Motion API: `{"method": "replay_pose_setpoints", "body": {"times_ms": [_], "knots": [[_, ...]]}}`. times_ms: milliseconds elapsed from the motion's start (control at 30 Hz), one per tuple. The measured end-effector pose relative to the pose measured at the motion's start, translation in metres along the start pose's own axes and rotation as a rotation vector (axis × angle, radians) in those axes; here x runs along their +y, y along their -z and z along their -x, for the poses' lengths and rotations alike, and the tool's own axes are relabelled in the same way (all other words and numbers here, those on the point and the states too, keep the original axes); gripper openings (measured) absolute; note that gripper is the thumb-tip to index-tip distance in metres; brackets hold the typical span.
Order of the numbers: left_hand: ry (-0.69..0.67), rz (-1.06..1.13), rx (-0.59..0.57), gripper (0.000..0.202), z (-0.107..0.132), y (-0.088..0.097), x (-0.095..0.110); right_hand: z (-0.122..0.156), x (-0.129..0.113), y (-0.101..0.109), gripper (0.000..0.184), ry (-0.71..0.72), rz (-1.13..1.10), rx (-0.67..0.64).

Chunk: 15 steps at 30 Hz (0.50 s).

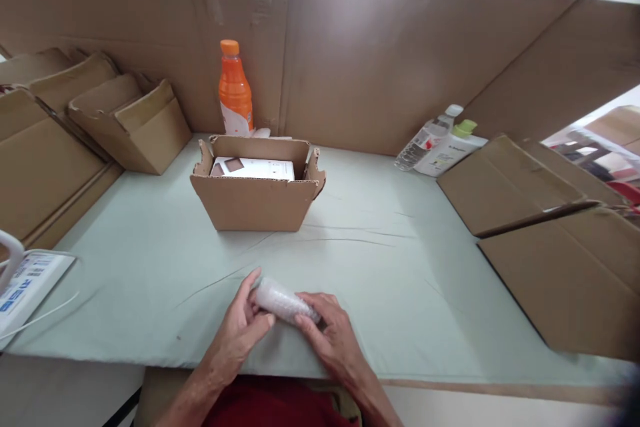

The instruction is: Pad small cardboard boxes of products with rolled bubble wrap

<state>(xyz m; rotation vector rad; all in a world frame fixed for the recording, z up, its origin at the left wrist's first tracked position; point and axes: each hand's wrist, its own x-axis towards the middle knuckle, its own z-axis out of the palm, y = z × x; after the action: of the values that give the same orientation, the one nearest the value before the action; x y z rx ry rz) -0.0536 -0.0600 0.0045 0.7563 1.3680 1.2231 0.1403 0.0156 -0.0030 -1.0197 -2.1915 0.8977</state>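
Observation:
Between my two hands is a small cylinder wrapped in bubble wrap, held just above the near edge of the table. My left hand curls round its left end, thumb in front and fingers behind. The fingers and thumb of my right hand close on its right end. What lies inside the wrap cannot be made out. Beyond my hands stands an open cardboard box, with a white box lying inside it.
Cardboard boxes line the left and right sides. Against the back cardboard wall stand an orange bottle, a clear bottle and a white bottle with a green cap. A white power strip lies at left.

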Motion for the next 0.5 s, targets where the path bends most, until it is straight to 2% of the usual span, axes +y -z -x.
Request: {"method": "replay_pose_setpoints", "body": {"times_ms": [67, 100, 200, 233, 333, 433, 500], "knots": [[0.017, -0.015, 0.031, 0.083, -0.002, -0.008, 0.005, 0.004, -0.004, 0.004, 0.023, 0.004, -0.045, -0.028], [0.022, -0.026, 0.05, 0.082, -0.003, -0.011, 0.006, 0.005, -0.005, 0.006, 0.029, -0.01, -0.064, -0.011], [-0.01, 0.0, 0.073, 0.079, -0.005, -0.017, 0.008, 0.008, -0.004, 0.011, 0.063, -0.11, -0.208, 0.021], [-0.029, 0.02, 0.064, 0.077, -0.006, -0.016, 0.008, 0.007, -0.004, 0.013, 0.066, -0.143, -0.267, -0.005], [-0.069, 0.055, -0.028, 0.072, -0.013, -0.008, 0.013, -0.002, -0.005, 0.023, 0.042, -0.206, -0.323, -0.072], [-0.149, 0.052, -0.068, 0.059, -0.029, 0.013, 0.025, -0.024, -0.015, 0.051, 0.031, -0.192, -0.239, 0.059], [-0.204, -0.004, 0.017, 0.051, -0.048, 0.03, 0.032, -0.05, -0.03, 0.078, 0.032, -0.124, -0.172, 0.185]]}}
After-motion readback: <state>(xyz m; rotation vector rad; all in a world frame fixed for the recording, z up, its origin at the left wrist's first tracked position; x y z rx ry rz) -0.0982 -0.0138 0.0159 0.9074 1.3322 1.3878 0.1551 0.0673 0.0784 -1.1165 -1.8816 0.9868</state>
